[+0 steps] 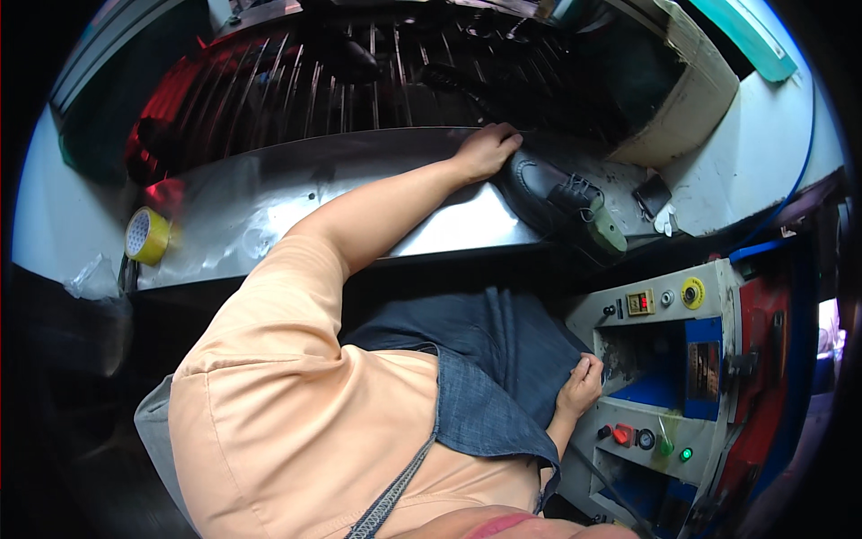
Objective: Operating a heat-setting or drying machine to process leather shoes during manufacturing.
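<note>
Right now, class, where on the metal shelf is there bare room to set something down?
The widest bare patch lies between the yellow tape roll and the left forearm; a smaller one lies between that forearm and the black shoe. The right end is crowded: shoe, small dark item, white scrap.

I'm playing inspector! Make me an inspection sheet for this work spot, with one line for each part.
Surface: shiny metal shelf, with scuff marks toward its right end.
Job's things: one dark lace-up shoe with a green insert showing at its heel end.
Clutter: yellow tape roll at the shelf's left end; crumpled clear plastic nearby.
Hands: left hand curled beside the shoe's toe, grip unclear; right hand low, near the control panel.
Cables: a thin blue cable or hose curves down the right side.
Surroundings: dark bars beyond the shelf, with a reddish glow; a green light is lit on the panel.
</note>
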A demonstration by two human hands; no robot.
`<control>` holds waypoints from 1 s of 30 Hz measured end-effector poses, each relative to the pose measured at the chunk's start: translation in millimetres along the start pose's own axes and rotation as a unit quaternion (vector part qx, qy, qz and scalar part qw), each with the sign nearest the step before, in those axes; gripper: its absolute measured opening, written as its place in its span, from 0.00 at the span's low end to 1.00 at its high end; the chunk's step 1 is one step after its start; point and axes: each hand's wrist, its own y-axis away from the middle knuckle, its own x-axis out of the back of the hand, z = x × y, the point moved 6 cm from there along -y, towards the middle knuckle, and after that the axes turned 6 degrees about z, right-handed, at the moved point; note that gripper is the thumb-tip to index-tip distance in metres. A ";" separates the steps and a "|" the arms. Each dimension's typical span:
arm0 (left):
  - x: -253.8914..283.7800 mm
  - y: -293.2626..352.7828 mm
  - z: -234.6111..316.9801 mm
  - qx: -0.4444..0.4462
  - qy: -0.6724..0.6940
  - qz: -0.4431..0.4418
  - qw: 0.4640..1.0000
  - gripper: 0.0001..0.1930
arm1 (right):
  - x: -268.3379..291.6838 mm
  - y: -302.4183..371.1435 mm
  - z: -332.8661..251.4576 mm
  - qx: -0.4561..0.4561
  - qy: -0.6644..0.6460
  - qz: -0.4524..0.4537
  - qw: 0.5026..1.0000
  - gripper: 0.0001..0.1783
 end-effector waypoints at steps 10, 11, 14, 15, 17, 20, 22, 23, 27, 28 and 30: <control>5.4 8.3 3.6 0.032 0.013 -0.025 0.999 0.22 | 9.3 4.6 -7.0 -0.016 0.004 -0.012 1.000 0.14; 4.3 9.2 3.4 0.031 0.016 -0.031 0.999 0.22 | 8.3 6.3 -4.2 -0.021 0.009 -0.010 1.000 0.14; -11.1 6.3 -7.6 -0.178 -0.226 -0.045 0.957 0.16 | 2.7 12.8 10.3 -0.043 0.017 0.004 0.999 0.13; -12.4 9.0 -7.0 -0.205 -0.282 -0.056 0.936 0.19 | 2.3 10.3 8.1 -0.062 0.029 0.007 0.998 0.12; -3.4 8.5 -13.0 -0.147 -0.256 -0.062 0.953 0.22 | 2.5 1.0 -5.5 -0.059 0.040 -0.010 0.997 0.11; 6.1 0.0 -11.0 -0.058 -0.122 -0.033 0.990 0.18 | 6.6 -5.6 -9.1 -0.046 0.016 -0.003 0.999 0.10; 8.2 -11.5 -30.0 0.014 0.025 -0.032 0.999 0.21 | 6.0 -6.1 -7.9 -0.022 0.000 0.014 1.000 0.09; 9.2 -15.3 -41.9 -0.005 0.036 -0.025 0.999 0.22 | 7.1 -6.9 -6.9 0.007 -0.006 0.032 0.999 0.10; 7.6 -9.6 -33.5 0.011 0.034 -0.036 0.999 0.22 | 34.9 -17.9 4.0 -0.176 -0.263 0.008 0.949 0.12; 3.5 -7.3 -27.6 0.013 0.021 -0.031 0.999 0.22 | 57.4 -29.8 -1.3 -0.144 -0.248 0.038 0.957 0.12; 5.2 -4.1 -27.9 0.016 0.023 -0.025 0.999 0.22 | 108.2 -59.7 -16.6 -0.076 -0.216 0.102 0.968 0.12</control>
